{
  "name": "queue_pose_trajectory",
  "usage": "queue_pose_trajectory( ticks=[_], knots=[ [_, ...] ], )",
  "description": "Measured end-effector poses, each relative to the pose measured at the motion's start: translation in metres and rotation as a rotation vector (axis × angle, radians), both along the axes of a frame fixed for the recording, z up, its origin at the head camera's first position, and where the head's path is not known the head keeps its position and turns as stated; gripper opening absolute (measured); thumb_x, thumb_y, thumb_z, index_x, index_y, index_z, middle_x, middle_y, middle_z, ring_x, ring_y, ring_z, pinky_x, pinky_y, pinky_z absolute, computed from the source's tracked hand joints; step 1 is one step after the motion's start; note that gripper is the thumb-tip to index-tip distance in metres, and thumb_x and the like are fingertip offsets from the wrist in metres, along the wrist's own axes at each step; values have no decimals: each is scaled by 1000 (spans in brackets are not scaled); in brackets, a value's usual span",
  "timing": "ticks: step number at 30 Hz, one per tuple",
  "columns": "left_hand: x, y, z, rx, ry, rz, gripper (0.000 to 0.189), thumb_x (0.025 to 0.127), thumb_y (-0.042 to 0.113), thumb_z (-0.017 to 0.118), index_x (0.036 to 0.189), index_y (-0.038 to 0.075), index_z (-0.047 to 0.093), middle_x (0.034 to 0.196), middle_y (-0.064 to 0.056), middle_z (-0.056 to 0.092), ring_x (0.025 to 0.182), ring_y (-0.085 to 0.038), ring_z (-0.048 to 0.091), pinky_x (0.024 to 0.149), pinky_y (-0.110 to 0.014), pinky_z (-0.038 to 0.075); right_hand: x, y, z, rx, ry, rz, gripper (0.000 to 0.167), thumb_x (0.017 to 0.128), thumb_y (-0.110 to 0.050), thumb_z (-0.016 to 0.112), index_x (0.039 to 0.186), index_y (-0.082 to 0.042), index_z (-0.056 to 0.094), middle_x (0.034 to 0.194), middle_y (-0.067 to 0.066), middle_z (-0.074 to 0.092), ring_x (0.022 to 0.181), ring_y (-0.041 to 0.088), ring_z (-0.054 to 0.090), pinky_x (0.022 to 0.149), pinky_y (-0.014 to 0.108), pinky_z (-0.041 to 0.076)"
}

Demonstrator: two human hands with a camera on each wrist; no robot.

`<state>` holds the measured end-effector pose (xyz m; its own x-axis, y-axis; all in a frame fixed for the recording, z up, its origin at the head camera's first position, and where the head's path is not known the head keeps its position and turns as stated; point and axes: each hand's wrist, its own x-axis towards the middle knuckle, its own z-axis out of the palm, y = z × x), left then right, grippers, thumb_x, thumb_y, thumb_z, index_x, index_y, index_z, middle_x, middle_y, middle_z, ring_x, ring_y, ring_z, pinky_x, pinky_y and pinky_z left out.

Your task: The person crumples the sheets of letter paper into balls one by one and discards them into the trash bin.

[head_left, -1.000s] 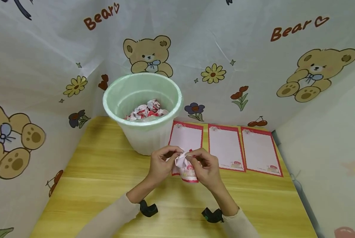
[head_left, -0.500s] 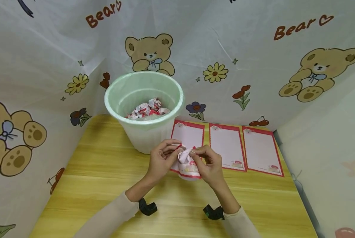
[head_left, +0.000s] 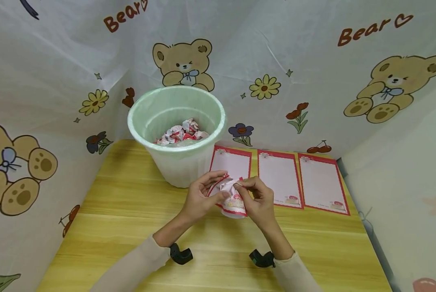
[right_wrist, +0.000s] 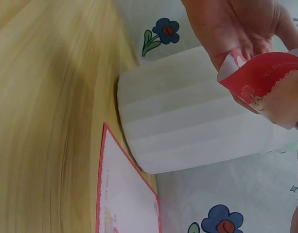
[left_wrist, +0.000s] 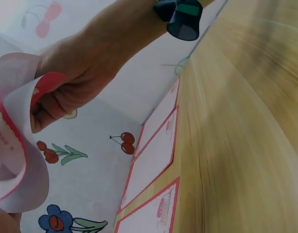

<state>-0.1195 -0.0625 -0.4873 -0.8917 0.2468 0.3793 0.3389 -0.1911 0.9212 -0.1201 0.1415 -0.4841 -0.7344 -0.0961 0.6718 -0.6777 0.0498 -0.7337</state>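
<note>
Between my hands, over the front of the left sheet, is a curled, partly crumpled sheet of notepaper (head_left: 234, 205), white with a red border and a small printed picture. My left hand (head_left: 198, 198) holds its left side, thumb in front and fingers behind. At the upper right of the sheet, my right hand (head_left: 258, 200) pinches it between thumb and forefinger. In the left wrist view the notepaper (left_wrist: 34, 174) bends into a loose roll beside the right hand (left_wrist: 66, 94). A red printed band on the notepaper (right_wrist: 270, 77) faces the right wrist view, covering part of the left hand (right_wrist: 236, 29).
A pale green bin (head_left: 177, 168) holding several crumpled papers (head_left: 177, 133) stands at the back, left of the hands. Three flat red-bordered sheets lie in a row along the back right: left (head_left: 232, 160), middle (head_left: 279, 178), right (head_left: 323, 182). A bear-print cloth (head_left: 239, 36) hangs behind the wooden table (head_left: 123, 227).
My left fingers have spread and shifted along the notepaper, and its left side has opened out with more red edge showing. The right hand keeps its pinch.
</note>
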Motion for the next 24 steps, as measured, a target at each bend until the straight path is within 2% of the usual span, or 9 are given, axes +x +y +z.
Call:
queue_pose_trajectory(
  ticks=[3, 5, 7, 12, 17, 21, 24],
  knots=[
    [-2, -1, 0, 23, -18, -27, 43, 96, 4, 80, 136, -5, 67, 138, -32, 66, 127, -10, 67, 112, -21, 54, 0, -1, 0, -8, 1, 3, 17, 88, 20, 74, 98, 8, 68, 89, 24, 71, 88, 4, 74, 82, 19, 64],
    [-3, -1, 1, 26, -28, -31, 38, 96, -1, 78, 132, -8, 68, 132, -30, 69, 122, -9, 68, 109, -21, 56, 0, -2, -1, -12, 3, 4, 19, 87, 22, 73, 98, 8, 68, 90, 22, 71, 89, 5, 74, 82, 19, 64],
    [-4, -2, 2, 22, -32, -22, 31, 96, -3, 76, 125, -9, 70, 123, -23, 73, 115, -8, 70, 103, -19, 58, 1, -4, -3, -15, 11, 13, 22, 86, 25, 72, 98, 8, 69, 91, 21, 71, 89, 5, 73, 81, 18, 64],
    [-3, -5, 3, 26, -36, -2, 15, 94, -7, 77, 108, -11, 72, 105, 4, 76, 97, -5, 70, 83, -16, 59, 2, -7, -8, -22, 30, 38, 27, 83, 29, 71, 99, 7, 71, 92, 22, 72, 93, 5, 73, 82, 18, 63],
    [-2, -8, 5, 41, -28, -4, 12, 94, -4, 77, 103, -11, 73, 100, 11, 77, 91, -5, 71, 78, -17, 61, -1, -9, -7, -28, 61, 40, 26, 84, 26, 73, 100, 6, 73, 92, 21, 73, 92, 8, 73, 83, 19, 63],
    [-2, -10, 8, 24, -36, 30, 11, 94, -3, 78, 103, -9, 74, 100, 10, 77, 92, -6, 70, 78, -18, 60, -3, -7, -2, 50, 145, -1, 26, 87, 18, 75, 108, 3, 76, 102, 19, 71, 90, 13, 67, 83, 17, 59],
    [-3, -12, 10, -1, -45, 79, 11, 93, -3, 78, 103, -7, 75, 102, 9, 78, 93, -8, 69, 78, -19, 60, 1, -1, 0, 170, 232, -52, 23, 98, 3, 73, 119, -3, 78, 119, 20, 67, 92, 17, 60, 82, 18, 53]
  ],
)
